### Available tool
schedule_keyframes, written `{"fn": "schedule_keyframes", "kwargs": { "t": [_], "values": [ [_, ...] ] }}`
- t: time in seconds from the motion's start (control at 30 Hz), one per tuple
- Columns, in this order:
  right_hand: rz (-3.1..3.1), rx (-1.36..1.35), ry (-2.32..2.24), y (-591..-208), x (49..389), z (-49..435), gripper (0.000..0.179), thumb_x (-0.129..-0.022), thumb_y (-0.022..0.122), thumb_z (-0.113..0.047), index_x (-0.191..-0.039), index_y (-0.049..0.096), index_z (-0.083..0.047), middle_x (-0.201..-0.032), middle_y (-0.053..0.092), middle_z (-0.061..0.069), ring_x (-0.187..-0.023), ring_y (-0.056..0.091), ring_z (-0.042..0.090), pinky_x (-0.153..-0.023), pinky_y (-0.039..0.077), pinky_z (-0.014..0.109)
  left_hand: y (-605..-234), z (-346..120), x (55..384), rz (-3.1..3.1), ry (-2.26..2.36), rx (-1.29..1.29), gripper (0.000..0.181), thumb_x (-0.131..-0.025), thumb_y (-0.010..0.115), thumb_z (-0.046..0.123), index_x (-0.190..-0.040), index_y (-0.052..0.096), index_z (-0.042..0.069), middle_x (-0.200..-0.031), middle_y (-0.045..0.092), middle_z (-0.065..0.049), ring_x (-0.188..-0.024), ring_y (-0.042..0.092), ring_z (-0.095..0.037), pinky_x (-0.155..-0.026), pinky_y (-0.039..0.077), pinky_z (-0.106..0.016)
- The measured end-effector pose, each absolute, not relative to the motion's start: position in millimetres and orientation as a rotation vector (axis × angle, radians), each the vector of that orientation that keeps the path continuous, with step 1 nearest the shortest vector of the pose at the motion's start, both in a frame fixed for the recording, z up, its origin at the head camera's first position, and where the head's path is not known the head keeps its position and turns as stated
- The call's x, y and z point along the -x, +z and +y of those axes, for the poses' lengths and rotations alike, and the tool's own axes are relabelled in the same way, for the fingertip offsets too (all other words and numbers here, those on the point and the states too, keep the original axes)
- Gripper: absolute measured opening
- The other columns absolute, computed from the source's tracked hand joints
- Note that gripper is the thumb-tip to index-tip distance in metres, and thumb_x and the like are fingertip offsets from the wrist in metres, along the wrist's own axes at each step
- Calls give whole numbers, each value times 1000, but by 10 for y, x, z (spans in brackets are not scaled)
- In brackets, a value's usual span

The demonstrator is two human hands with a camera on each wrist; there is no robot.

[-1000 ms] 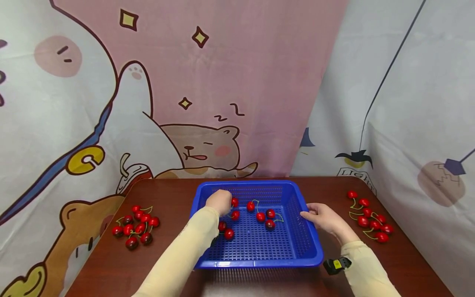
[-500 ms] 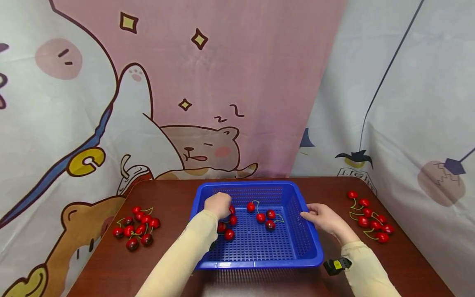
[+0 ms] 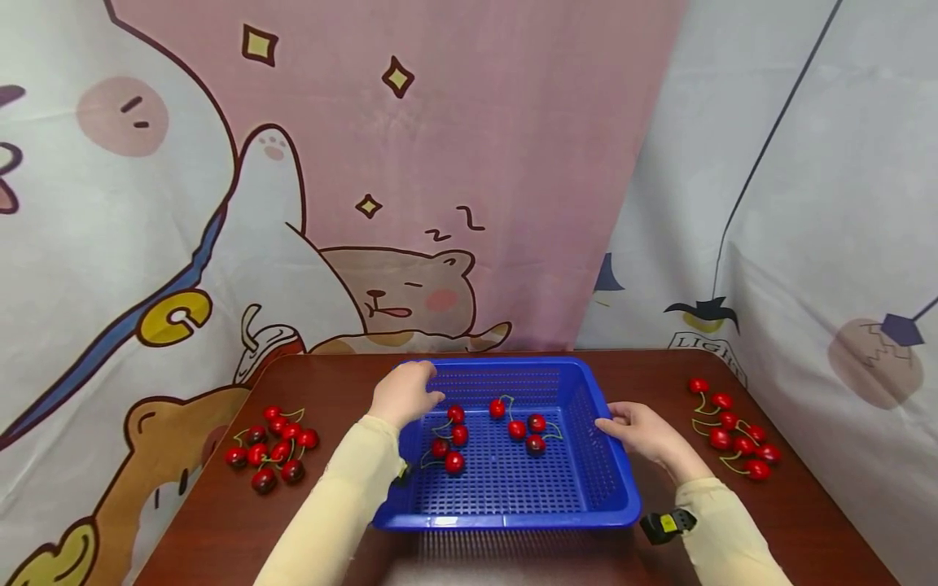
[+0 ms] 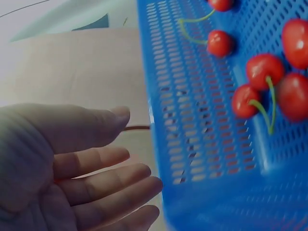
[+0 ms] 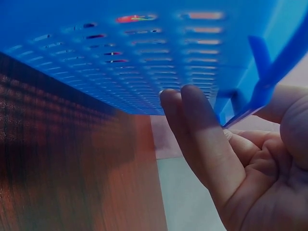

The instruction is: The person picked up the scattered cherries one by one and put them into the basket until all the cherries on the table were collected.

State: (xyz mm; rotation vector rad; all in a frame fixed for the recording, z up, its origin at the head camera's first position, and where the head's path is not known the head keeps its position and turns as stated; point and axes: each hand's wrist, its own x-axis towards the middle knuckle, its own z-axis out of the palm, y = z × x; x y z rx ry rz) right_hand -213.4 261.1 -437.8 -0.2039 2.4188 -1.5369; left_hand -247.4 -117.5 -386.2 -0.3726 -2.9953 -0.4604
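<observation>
At the far left, a pile of red cherries [image 3: 281,452] lay on the bench [image 3: 340,391], just where it had been a moment earlier. Next to it, the left hand [image 3: 403,395] had drawn back from over the basket's cherries to the near-left rim, its thumb and fingers now apart with nothing between them. That retreat uncovered four stemmed cherries [image 3: 459,436] by the left wall of the blue basket [image 3: 501,521], so they had apparently been let go there. Four more cherries [image 3: 516,430] sat further right on its floor, unmoved. At the right rim, the right hand [image 3: 646,431] held the basket as before, and beyond it another pile of cherries [image 3: 720,439] rested on the bench.

The left wrist view showed the bare palm, which the head view hid; the right wrist view showed fingers [image 5: 207,144] against the basket's outer wall, out of the head camera's sight.
</observation>
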Motion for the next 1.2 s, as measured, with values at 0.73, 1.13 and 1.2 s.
{"fn": "schedule_keyframes", "kwargs": {
  "t": [0.73,1.13,1.2],
  "values": [
    [2860,148,-1241,-4343,2013,2752,64,-97,64,-37,-139,46,8,-117,65,24,-102,66,37,-86,54,53,-3868,-1774,2285,-3051,-830,142,79,-88,75,29,-146,37,-8,-143,46,-30,-130,45,-48,-105,37,-62],
    [3128,297,-1105,-4405,2005,3094,65,-95,68,-31,-141,44,8,-128,57,32,-113,59,47,-93,48,60,-3979,-1880,2211,-3116,-916,127,78,-88,76,27,-144,37,-12,-142,46,-33,-128,46,-50,-101,40,-63],
    [3141,281,-1074,-4417,1995,3162,67,-95,68,-32,-142,43,8,-130,55,33,-115,56,49,-93,46,62,-3971,-1893,2202,-3123,-899,149,77,-88,76,25,-142,38,-13,-137,50,-33,-124,51,-49,-100,42,-62]
  ]
}}
